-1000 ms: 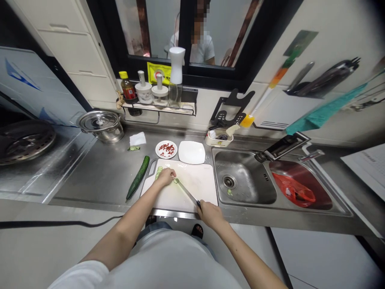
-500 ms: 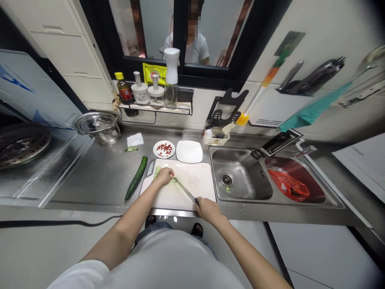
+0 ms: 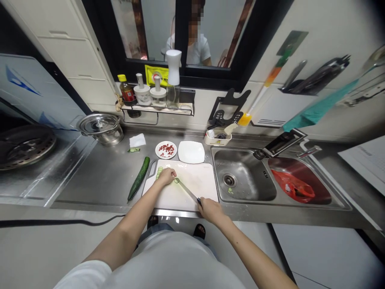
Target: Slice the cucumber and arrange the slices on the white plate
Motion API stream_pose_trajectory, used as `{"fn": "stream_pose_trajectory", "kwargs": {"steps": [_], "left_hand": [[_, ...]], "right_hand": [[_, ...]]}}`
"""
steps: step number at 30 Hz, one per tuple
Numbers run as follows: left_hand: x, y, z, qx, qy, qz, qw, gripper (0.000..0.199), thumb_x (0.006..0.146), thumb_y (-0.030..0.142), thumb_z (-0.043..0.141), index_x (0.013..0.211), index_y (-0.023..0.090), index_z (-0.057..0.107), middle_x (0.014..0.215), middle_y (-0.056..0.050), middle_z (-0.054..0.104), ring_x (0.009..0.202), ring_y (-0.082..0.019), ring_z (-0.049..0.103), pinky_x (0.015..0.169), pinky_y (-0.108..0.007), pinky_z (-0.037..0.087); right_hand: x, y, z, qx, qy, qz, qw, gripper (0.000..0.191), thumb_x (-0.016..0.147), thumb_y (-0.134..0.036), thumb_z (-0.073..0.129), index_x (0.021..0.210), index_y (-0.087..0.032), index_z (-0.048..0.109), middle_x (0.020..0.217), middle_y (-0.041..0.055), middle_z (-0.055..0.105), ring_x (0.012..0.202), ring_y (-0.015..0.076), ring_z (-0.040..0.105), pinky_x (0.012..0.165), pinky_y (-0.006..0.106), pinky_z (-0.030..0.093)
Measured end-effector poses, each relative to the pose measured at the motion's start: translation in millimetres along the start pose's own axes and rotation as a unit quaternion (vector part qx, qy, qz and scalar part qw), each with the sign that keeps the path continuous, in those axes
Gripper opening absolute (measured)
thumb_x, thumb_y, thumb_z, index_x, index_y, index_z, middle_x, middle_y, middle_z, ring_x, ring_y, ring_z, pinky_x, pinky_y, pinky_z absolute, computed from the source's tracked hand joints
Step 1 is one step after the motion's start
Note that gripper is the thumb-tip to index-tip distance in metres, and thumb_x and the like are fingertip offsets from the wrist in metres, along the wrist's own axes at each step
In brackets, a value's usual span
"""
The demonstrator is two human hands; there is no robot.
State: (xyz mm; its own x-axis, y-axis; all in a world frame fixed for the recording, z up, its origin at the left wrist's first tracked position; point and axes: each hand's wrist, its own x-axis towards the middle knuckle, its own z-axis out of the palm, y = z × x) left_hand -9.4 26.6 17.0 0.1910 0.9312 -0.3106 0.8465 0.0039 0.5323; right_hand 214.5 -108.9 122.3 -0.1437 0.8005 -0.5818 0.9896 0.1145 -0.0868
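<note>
My right hand (image 3: pixel 210 209) is closed round the black handle of a knife (image 3: pixel 189 191), whose blade points up and left across the white cutting board (image 3: pixel 198 180). At the blade's tip is a round pale-green cucumber piece (image 3: pixel 176 181). The curled fingers of my left hand (image 3: pixel 166 176) pinch at this piece, hiding part of it. Several cucumber slices (image 3: pixel 159 171) lie on the board just left of that hand. A whole dark-green cucumber (image 3: pixel 138 179) rests on the steel counter, left of the board.
Behind the board stand a plate with chopped red pieces (image 3: pixel 166 149) and a white square plate (image 3: pixel 191 152). The sink (image 3: pixel 245 172) is at the right, and a lidded pot (image 3: pixel 102 128) at the back left. A person (image 3: pixel 198 50) shows in the window.
The whole view has shifted slightly to the right. Both hands, the knife and the cucumber piece keep nearly the same places on the board.
</note>
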Motion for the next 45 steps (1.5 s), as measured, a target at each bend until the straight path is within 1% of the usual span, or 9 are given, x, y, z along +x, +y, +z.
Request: {"fn": "stream_pose_trajectory", "kwargs": {"steps": [5,11,16,22,34,41,45], "left_hand": [[0.5,-0.1,-0.6,-0.001,0.0,0.001,1.0,0.018,0.071,0.019,0.069,0.089,0.019,0.072,0.094,-0.003,0.07,0.087,-0.016,0.061,0.077,-0.023,0.043],[-0.2,0.5,-1.7,-0.005,-0.001,0.005,1.0,0.016,0.072,0.019,0.07,0.088,0.019,0.072,0.094,-0.003,0.069,0.088,-0.016,0.062,0.079,-0.023,0.043],[-0.4,0.6,-1.4,-0.006,0.002,0.003,1.0,0.017,0.072,0.019,0.07,0.088,0.019,0.072,0.093,-0.003,0.069,0.088,-0.016,0.062,0.079,-0.023,0.043],[0.9,0.9,-0.9,-0.005,-0.002,0.002,1.0,0.016,0.071,0.018,0.069,0.087,0.02,0.072,0.094,-0.004,0.07,0.087,-0.016,0.061,0.078,-0.024,0.043],[3.6,-0.9,1.1,0.005,-0.006,0.003,1.0,0.016,0.071,0.017,0.069,0.087,0.02,0.072,0.093,-0.003,0.07,0.086,-0.015,0.061,0.076,-0.022,0.043],[2.2,-0.7,1.3,0.006,-0.001,0.006,1.0,0.017,0.071,0.017,0.068,0.088,0.019,0.072,0.094,-0.003,0.069,0.086,-0.016,0.061,0.076,-0.023,0.043],[0.7,-0.7,1.3,0.002,0.003,0.01,1.0,0.015,0.073,0.018,0.068,0.088,0.019,0.072,0.095,-0.004,0.069,0.089,-0.016,0.061,0.078,-0.023,0.043]], "right_hand": [[0.4,-0.5,0.5,0.0,-0.003,0.006,1.0,0.031,0.094,-0.03,0.04,0.111,-0.014,0.06,0.106,0.0166,0.068,0.099,0.0257,0.065,0.076,0.032,0.045],[-9.0,0.5,-3.3,0.0,-0.012,0.018,1.0,0.03,0.095,-0.03,0.039,0.11,-0.015,0.06,0.106,0.0161,0.069,0.099,0.0249,0.066,0.077,0.031,0.045],[-15.0,5.5,-1.8,0.005,-0.025,0.026,0.999,0.031,0.095,-0.031,0.039,0.111,-0.015,0.061,0.106,0.0165,0.069,0.1,0.0251,0.066,0.077,0.032,0.045],[-10.8,4.0,2.0,0.0,-0.021,0.02,1.0,0.033,0.096,-0.032,0.037,0.112,-0.014,0.06,0.107,0.0163,0.069,0.1,0.0252,0.065,0.078,0.032,0.046],[-0.2,-0.1,4.7,0.002,-0.001,0.013,1.0,0.033,0.094,-0.03,0.038,0.111,-0.015,0.061,0.106,0.0162,0.069,0.099,0.0255,0.066,0.076,0.032,0.046],[-2.8,-3.0,4.3,0.005,0.0,0.017,1.0,0.032,0.094,-0.029,0.037,0.112,-0.015,0.06,0.106,0.0165,0.068,0.1,0.0251,0.065,0.078,0.033,0.046],[-8.7,-0.9,3.7,0.004,-0.013,0.026,1.0,0.033,0.096,-0.031,0.037,0.112,-0.015,0.06,0.107,0.0159,0.068,0.1,0.0248,0.065,0.077,0.031,0.045]]}}
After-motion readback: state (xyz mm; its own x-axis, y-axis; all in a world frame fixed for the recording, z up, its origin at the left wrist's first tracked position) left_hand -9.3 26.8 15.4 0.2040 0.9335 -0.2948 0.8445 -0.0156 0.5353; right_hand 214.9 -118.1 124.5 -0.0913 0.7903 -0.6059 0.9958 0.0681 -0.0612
